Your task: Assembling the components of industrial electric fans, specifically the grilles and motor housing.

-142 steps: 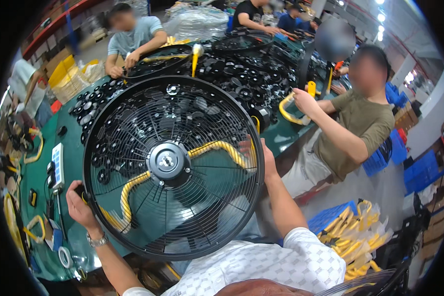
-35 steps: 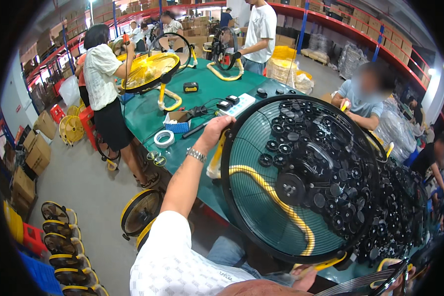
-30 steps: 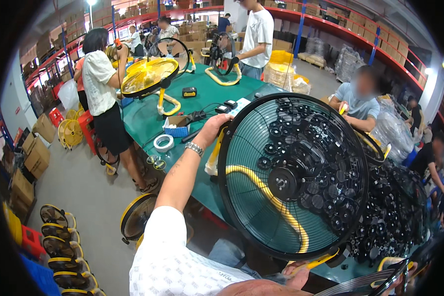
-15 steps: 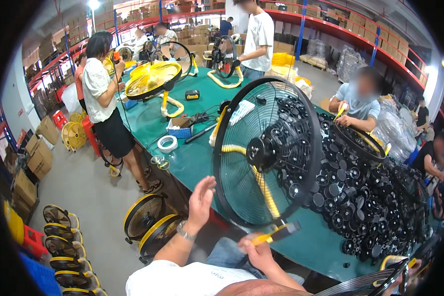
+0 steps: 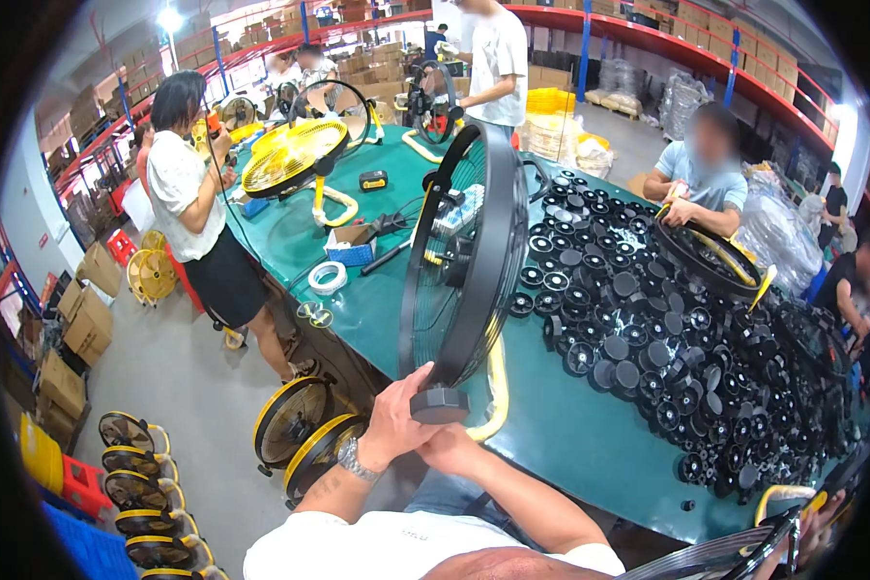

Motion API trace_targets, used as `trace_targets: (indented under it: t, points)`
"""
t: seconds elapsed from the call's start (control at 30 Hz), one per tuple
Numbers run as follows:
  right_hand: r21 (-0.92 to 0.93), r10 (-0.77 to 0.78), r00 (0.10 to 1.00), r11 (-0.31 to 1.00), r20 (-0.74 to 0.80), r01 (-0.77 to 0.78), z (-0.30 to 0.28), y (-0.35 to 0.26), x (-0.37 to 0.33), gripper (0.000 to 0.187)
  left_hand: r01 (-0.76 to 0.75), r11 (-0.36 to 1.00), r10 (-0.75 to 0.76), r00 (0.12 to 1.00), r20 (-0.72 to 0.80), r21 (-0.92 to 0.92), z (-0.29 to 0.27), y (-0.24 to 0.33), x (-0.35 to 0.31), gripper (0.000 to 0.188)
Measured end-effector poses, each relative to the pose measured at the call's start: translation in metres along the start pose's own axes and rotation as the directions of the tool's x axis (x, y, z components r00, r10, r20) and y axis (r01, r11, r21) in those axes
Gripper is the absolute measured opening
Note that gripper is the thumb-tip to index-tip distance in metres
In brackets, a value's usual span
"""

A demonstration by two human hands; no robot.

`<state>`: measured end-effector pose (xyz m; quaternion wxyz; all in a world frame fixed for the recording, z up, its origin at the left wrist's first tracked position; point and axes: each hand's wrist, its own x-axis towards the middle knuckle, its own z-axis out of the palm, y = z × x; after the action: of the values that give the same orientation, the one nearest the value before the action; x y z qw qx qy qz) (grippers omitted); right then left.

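the big green surface (image 5: pixel 590 425) holds a heap of round black fan parts (image 5: pixel 686 338) on its right side. a black fan cage (image 5: pixel 469 261) with a yellow stand (image 5: pixel 498 387) stands on edge at the near rim. the left hand (image 5: pixel 396 420) has its grip closed on the cage's bottom, by a black knob (image 5: pixel 439 404). the right hand (image 5: pixel 452 447) sits just under; i cannot tell its grip. a small blue box (image 5: pixel 351 244) lies farther back, what is in it too small to tell

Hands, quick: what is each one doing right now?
Left hand: closed on the black fan's lower rim, by its knob.
Right hand: under that knob; grip cannot be told.
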<state>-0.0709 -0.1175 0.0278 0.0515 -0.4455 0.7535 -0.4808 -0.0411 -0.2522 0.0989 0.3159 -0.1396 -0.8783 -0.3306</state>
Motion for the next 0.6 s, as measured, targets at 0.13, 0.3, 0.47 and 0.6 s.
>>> trace_targets:
  t: [0.13,0.3,0.47,0.6]
  points:
    - [-0.169,0.101,0.993,0.979,-0.064,-0.111,-0.037,-0.018,-0.021,0.034,0.043,0.999,-0.043,0.999,0.011,-0.010,0.000,-0.020,0.020,0.078]
    - [-0.097,0.281,0.947,0.950,-0.155,-0.298,-0.070,-0.016,-0.087,0.035,-0.070,0.991,0.073,0.997,-0.022,0.115,0.007,-0.095,0.066,0.040]
    - [0.026,0.401,0.747,0.888,-0.530,-0.459,-0.096,0.007,-0.152,0.024,0.001,1.000,-0.001,1.000,-0.021,-0.002,-0.005,-0.097,0.094,0.023]
    - [0.132,0.480,0.511,0.808,-0.713,-0.574,-0.105,0.021,-0.198,0.019,0.002,0.992,-0.006,1.000,-0.026,-0.122,-0.012,-0.117,0.100,0.012]
